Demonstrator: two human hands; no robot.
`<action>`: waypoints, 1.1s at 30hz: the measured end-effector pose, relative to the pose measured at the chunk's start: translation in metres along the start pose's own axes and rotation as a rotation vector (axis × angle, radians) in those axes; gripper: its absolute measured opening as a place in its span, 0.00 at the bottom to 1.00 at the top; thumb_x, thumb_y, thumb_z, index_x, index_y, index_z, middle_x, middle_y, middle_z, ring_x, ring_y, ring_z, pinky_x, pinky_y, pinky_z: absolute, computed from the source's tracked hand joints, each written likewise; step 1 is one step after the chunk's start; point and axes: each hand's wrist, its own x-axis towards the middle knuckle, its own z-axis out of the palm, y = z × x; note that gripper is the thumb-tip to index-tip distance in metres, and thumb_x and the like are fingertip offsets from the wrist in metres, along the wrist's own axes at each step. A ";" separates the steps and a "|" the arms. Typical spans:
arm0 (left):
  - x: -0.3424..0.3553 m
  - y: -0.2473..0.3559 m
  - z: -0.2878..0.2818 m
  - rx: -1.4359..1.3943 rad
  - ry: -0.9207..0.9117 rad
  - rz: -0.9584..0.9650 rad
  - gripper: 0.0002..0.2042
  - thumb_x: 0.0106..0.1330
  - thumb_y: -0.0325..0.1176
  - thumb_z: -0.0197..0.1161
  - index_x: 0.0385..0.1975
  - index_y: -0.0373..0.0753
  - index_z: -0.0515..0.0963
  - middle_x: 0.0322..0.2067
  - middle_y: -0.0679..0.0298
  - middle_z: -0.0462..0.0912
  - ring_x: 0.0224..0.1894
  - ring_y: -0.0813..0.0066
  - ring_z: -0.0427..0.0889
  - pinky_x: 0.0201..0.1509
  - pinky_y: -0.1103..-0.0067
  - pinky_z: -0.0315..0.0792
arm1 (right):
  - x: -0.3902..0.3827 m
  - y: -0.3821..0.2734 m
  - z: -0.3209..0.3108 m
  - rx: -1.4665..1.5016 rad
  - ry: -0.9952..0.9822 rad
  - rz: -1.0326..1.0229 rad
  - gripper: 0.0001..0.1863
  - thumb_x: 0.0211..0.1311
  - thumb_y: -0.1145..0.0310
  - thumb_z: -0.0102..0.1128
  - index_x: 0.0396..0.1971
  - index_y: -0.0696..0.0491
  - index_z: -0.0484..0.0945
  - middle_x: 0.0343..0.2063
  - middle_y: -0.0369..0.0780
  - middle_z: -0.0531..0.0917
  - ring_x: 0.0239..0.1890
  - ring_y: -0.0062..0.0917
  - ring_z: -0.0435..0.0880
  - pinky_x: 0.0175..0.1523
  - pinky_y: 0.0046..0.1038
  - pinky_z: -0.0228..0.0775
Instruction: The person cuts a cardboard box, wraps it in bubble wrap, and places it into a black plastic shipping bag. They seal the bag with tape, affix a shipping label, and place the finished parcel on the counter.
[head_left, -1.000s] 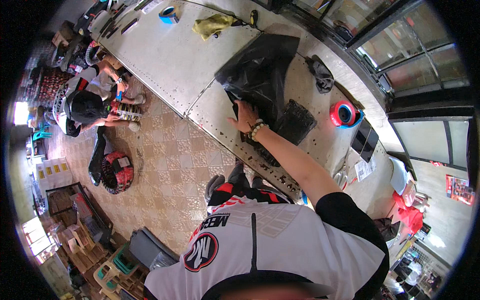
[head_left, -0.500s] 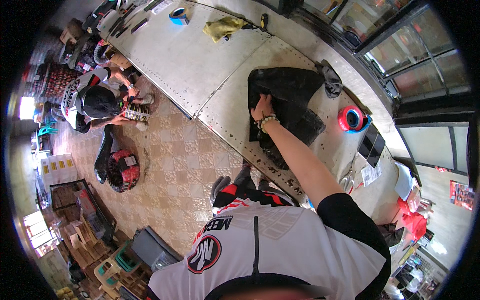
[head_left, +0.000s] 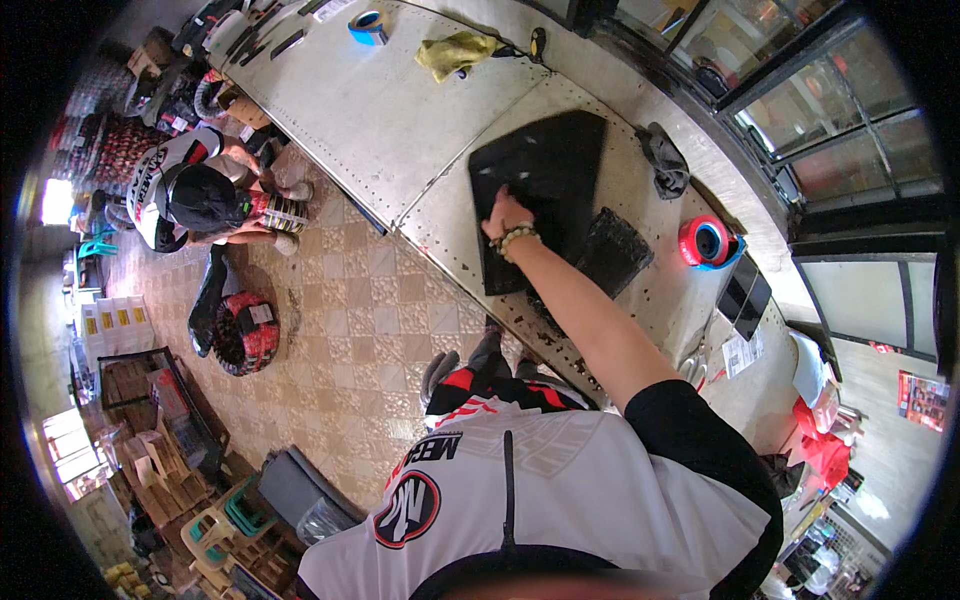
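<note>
On the metal-topped table lies a black plastic sheet (head_left: 550, 155), now spread fairly flat with angular corners; it may be a bag. My right hand (head_left: 507, 217), bare with a beaded bracelet at the wrist, is on its left part. The fingers look curled in and closed on the plastic, with one digit pointing away from me. Beside my forearm, a shiny crumpled black plastic package (head_left: 612, 250) rests against the sheet. My left hand does not show. A grey glove (head_left: 438, 372) hangs by my trousers.
Tape rolls, one red and blue (head_left: 705, 243), one blue (head_left: 367, 28), lie on the table (head_left: 400, 110). A grey cloth (head_left: 664, 160), yellow cloth (head_left: 455, 55), phone (head_left: 745, 295) and scissors (head_left: 692, 365) lie there too. Another person (head_left: 195, 195) crouches left, near a wrapped tyre (head_left: 247, 333).
The black sheet has gone from bunched and folded to flatter, its far edge shifting away from me. My right hand has moved slightly left. The other person's arms have shifted.
</note>
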 end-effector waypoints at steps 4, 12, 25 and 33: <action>-0.002 -0.003 0.002 -0.004 0.005 -0.003 0.18 0.71 0.45 0.48 0.45 0.38 0.78 0.44 0.52 0.82 0.47 0.59 0.80 0.49 0.68 0.73 | -0.022 -0.014 0.023 -0.237 0.024 -0.287 0.49 0.49 0.45 0.70 0.68 0.49 0.59 0.62 0.49 0.66 0.66 0.42 0.63 0.65 0.46 0.61; -0.001 -0.006 0.001 0.004 0.007 0.003 0.18 0.71 0.45 0.48 0.45 0.38 0.78 0.44 0.53 0.82 0.46 0.59 0.81 0.48 0.69 0.74 | -0.016 0.006 0.023 -0.228 0.184 -0.101 0.54 0.46 0.35 0.66 0.71 0.42 0.53 0.72 0.51 0.40 0.72 0.52 0.41 0.68 0.64 0.40; 0.006 -0.009 -0.007 0.066 -0.008 0.013 0.18 0.71 0.46 0.48 0.45 0.39 0.78 0.44 0.54 0.82 0.46 0.60 0.81 0.47 0.69 0.74 | -0.005 0.005 0.002 -0.284 -0.059 -0.060 0.58 0.45 0.32 0.64 0.72 0.47 0.49 0.72 0.50 0.46 0.73 0.52 0.42 0.69 0.64 0.39; -0.003 0.048 -0.018 0.540 0.018 0.130 0.18 0.71 0.46 0.48 0.45 0.40 0.79 0.44 0.54 0.82 0.46 0.61 0.81 0.47 0.70 0.74 | 0.006 0.006 -0.011 -0.268 0.002 -0.031 0.64 0.36 0.29 0.68 0.71 0.47 0.50 0.73 0.49 0.43 0.73 0.51 0.39 0.68 0.67 0.39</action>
